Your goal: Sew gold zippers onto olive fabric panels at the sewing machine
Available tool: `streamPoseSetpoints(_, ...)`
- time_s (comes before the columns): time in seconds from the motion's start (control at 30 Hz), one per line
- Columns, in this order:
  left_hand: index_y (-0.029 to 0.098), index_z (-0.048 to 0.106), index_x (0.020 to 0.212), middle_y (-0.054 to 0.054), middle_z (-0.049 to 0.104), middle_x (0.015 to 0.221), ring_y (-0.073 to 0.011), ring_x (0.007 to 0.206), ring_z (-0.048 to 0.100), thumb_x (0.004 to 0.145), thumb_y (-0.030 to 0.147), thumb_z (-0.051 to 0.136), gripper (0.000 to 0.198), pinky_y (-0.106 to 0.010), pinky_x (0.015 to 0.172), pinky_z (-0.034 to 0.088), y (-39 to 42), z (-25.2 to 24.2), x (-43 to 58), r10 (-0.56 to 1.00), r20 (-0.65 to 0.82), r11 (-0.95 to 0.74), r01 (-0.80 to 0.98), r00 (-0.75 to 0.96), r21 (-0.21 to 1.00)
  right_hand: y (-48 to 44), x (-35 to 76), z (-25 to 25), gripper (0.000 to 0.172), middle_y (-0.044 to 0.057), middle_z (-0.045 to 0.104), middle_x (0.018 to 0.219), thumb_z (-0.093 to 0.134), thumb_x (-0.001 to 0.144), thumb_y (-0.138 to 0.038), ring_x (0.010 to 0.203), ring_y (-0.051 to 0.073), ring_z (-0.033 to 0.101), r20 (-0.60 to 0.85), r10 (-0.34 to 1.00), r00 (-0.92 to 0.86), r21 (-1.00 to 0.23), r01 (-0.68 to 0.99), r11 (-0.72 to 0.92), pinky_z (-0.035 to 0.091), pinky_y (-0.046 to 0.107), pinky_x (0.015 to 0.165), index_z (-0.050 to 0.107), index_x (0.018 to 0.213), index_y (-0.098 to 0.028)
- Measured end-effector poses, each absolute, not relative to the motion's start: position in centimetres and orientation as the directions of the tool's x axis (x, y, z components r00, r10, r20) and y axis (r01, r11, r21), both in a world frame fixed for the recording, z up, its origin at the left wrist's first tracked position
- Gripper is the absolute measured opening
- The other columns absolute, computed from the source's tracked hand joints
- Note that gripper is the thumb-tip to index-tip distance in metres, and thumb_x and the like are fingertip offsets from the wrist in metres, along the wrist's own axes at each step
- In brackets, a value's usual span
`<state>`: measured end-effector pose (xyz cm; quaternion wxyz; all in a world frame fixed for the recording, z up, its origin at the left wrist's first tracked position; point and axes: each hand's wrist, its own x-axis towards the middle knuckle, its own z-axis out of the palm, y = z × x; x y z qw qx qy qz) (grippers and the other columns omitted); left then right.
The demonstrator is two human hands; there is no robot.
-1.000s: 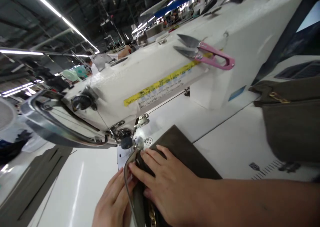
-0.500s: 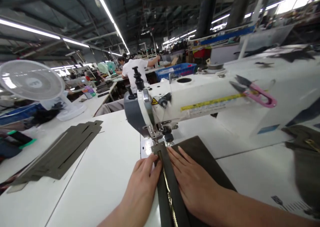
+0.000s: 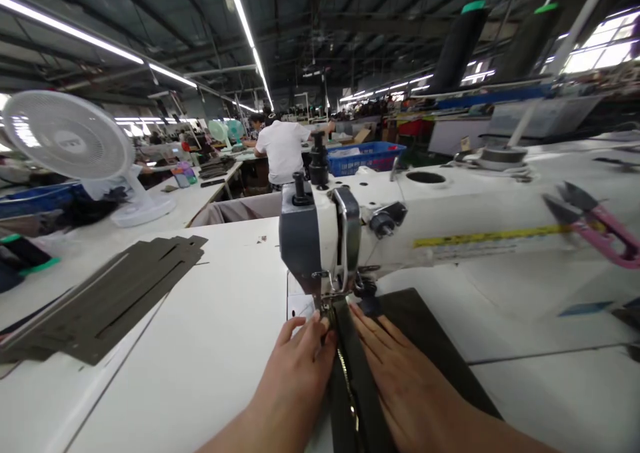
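left hand [image 3: 300, 373]: fingers together, flat on the fabric's edge
right hand [image 3: 400, 383]: fingers slightly spread, pressing the fabric
fabric [image 3: 435, 353]: dark, lying just before the sewing machine [image 3: 450, 220], touching its foot

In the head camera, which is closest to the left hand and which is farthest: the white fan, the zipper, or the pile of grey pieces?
1. Zipper, just right of the left hand.
2. Pile of grey pieces, off to the left on the table.
3. White fan, far left and farther back.
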<state>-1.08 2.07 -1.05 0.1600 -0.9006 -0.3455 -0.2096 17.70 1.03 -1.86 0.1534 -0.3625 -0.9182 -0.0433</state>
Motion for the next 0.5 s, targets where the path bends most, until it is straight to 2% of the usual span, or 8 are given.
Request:
streamPoseSetpoints(0.2,0.011,0.057,0.103,-0.012,0.062,0.104,-0.0235,0.101,0.058,0.09,0.008,0.032,0.028,-0.042,0.087,0.046,1.83,-0.72,-1.01,0.565,0.475,-0.715,0.687,0.675,-0.125,0.82,17.79,-1.45,0.055,0.017,0.034,0.137,0.04,0.081,-0.019,0.127,0.029,0.029,0.272,0.666,-0.695,-0.016,0.688,0.725,0.034,0.049,0.1,0.034,0.134,-0.007)
streamPoseSetpoints(0.5,0.01,0.057,0.102,-0.013,0.061,0.103,-0.0229,0.101,0.057,0.091,0.009,0.027,0.032,-0.044,0.09,0.043,1.77,-1.0,-0.53,0.58,0.491,-0.697,0.708,0.649,-0.114,0.56,17.88,-1.29,0.052,0.013,0.031,0.14,0.035,0.083,-0.015,0.132,0.023,0.018,0.254,0.718,-0.648,-0.104,0.72,0.686,0.024,0.045,0.107,0.034,0.135,-0.009)
